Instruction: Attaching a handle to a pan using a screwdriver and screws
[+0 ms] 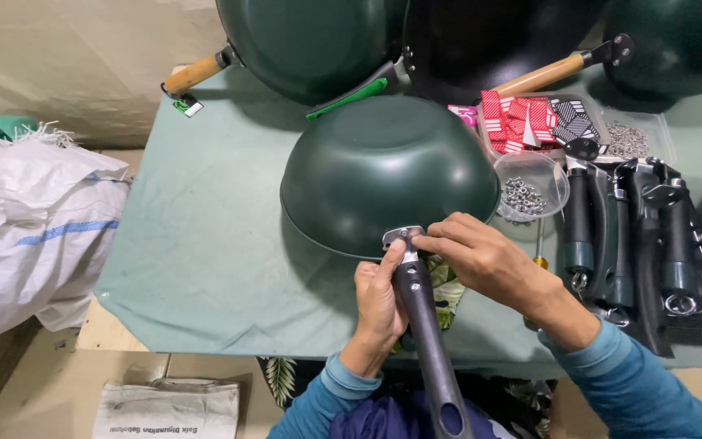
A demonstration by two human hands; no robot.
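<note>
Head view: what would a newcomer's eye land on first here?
First the dark green pan, lying upside down at the middle of the green-covered table. At its near rim the left hand grips a black handle while the right hand pinches the metal bracket at its tip. To the right lie a pile of spare handles and a clear bowl of small metal nuts.

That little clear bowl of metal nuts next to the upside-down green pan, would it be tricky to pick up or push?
Probably. The clear bowl looks thin and plastic, so it may flex when squeezed. The nuts piled inside likely make it heavy for its size. Pushed hard, it might tip and scatter them toward the upturned green pan.
</note>
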